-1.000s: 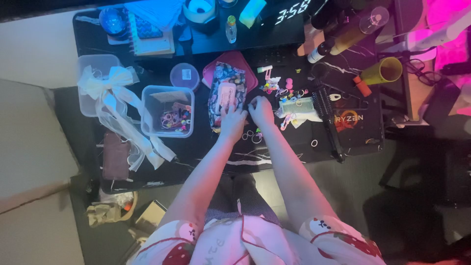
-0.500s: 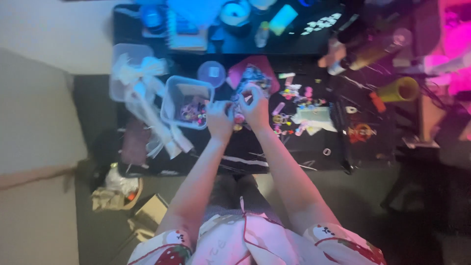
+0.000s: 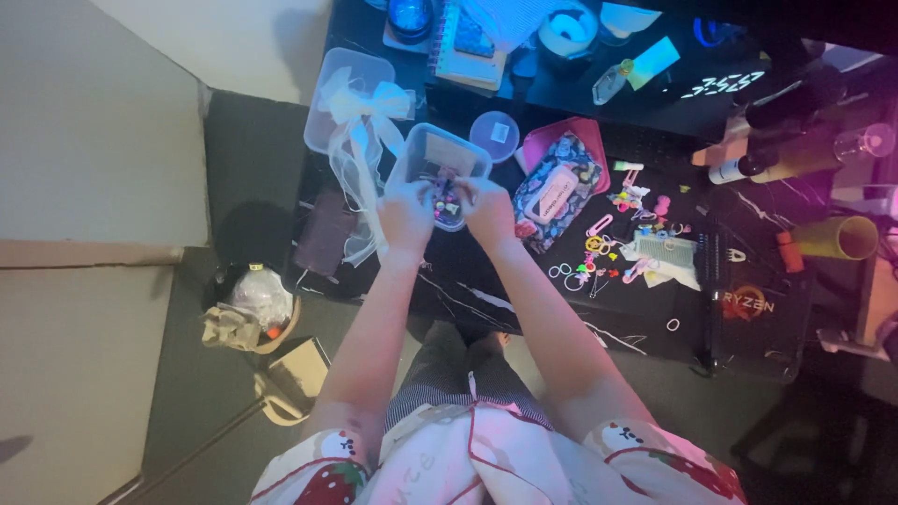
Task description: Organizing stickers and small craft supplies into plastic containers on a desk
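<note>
Both hands over the clear plastic box (image 3: 438,159) near the surface's left edge. Left hand (image 3: 404,213) and right hand (image 3: 488,208) pinch small hair accessories (image 3: 443,194) at its rim. Release low inside the box; keep clear of the white ribbon bow (image 3: 360,117).

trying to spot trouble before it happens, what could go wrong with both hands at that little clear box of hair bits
The clear box sits near the desk's front edge; a nudge from the left hand or right hand might tip it and spill the small pieces. The white ribbon bow trails right beside the left hand and could snag. Loose clips and rings lie close to the right forearm, so a sweep might knock them off.
</note>
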